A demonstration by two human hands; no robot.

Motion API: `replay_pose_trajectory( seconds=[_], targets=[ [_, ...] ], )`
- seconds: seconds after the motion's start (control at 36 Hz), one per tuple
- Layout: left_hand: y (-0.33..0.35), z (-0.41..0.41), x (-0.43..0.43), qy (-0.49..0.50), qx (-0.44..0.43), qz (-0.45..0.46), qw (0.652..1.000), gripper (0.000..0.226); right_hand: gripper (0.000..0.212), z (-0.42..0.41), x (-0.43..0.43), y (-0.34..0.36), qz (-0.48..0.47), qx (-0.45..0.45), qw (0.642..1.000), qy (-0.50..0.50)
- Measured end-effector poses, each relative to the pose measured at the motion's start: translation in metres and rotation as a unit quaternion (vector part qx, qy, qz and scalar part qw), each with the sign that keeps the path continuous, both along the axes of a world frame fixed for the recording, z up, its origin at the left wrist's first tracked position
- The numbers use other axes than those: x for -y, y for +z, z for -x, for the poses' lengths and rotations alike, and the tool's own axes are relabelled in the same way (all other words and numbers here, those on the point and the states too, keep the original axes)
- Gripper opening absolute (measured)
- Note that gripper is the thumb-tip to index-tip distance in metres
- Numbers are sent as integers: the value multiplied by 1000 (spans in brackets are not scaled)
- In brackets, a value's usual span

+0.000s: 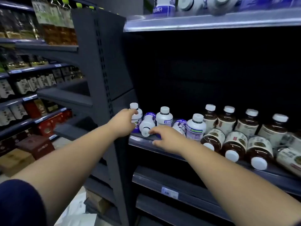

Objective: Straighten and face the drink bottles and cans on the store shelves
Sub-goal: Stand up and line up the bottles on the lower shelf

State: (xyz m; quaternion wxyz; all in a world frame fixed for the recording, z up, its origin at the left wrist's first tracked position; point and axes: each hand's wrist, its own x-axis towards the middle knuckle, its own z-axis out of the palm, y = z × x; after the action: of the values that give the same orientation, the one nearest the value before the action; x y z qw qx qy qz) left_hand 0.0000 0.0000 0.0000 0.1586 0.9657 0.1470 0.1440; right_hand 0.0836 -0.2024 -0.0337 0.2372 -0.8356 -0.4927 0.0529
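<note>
Here the left arm reaches straight ahead, and the left hand [124, 122] closes its grip round the upright white bottle [136, 114] at the far left end of the shelf [141, 142]. The fingers wrap the bottle's body, and one lies across its shoulder just below the cap. The right arm comes in from the lower right. The right hand [167, 139] is palm down with its fingers spread and gently bent, its grip open and holding nothing. Its forefinger tip is just beside the cap of the fallen white bottle [147, 124], and its thumb rests on the shelf's front lip.

That fallen white bottle lies on its side against the held one. Its long axis runs front to back, with the cap toward the person and the purple base toward the rear. A second fallen bottle [180, 126] lies the same way, partly hidden behind the right hand, between two standing white bottles [164, 117]. Further right, four standing brown bottles [227, 121] form a back row with their caps up. In front of them, three fallen brown bottles [234, 145] lie on their sides with their white caps toward the aisle.
</note>
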Motion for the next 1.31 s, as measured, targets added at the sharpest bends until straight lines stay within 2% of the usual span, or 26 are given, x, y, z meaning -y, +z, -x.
replay_pose_trajectory(
  seconds=[0.14, 0.25, 0.44, 0.53, 0.61, 0.69, 0.78, 0.89, 0.97, 1.03, 1.17, 1.25, 1.31],
  targets=[
    [11, -37, -19, -10, -15, -39, 999, 62, 42, -14, -37, -14, 48, 92, 995, -7],
    [17, -69, -36, -21, -42, -103, 994, 66, 42, -23, -61, -29, 75, 238, 968, -30],
    [22, -105, -58, -35, -109, -162, 980, 36, 31, -39, -95, -52, 92, 382, 917, -69],
    [26, -111, -61, -43, -118, -176, 976, 32, 22, -44, -103, -56, 108, 419, 899, -64],
    [28, -113, -63, -55, -114, -182, 975, 36, 24, -51, -104, -54, 119, 444, 887, -50],
    [30, -114, -63, -73, -126, -170, 974, 34, 27, -58, -100, -29, 102, 416, 902, -54],
    [36, -113, -62, -89, -137, -158, 974, 32, 29, -66, -96, 11, 65, 345, 932, -91],
    [43, -112, -69, -111, -150, -125, 974, 32, 43, -79, -93, 55, 96, 170, 975, -109],
    [44, -112, -71, -125, -144, -98, 977, 33, 43, -88, -95, 70, 126, 48, 987, -88],
    [45, -111, -67, -122, -135, -94, 979, 36, 49, -95, -98, 74, 133, 10, 988, -81],
    [43, -109, -63, -97, -153, -136, 974, 41, 58, -101, -103, 71, 150, 24, 983, -108],
    [45, -108, -66, -99, -161, -143, 972, 36, 49, -98, -110, 68, 193, 115, 962, -152],
    [48, -106, -66, -101, -165, -135, 972, 36, 54, -98, -115, 67, 217, 172, 945, -174]
  ],
)
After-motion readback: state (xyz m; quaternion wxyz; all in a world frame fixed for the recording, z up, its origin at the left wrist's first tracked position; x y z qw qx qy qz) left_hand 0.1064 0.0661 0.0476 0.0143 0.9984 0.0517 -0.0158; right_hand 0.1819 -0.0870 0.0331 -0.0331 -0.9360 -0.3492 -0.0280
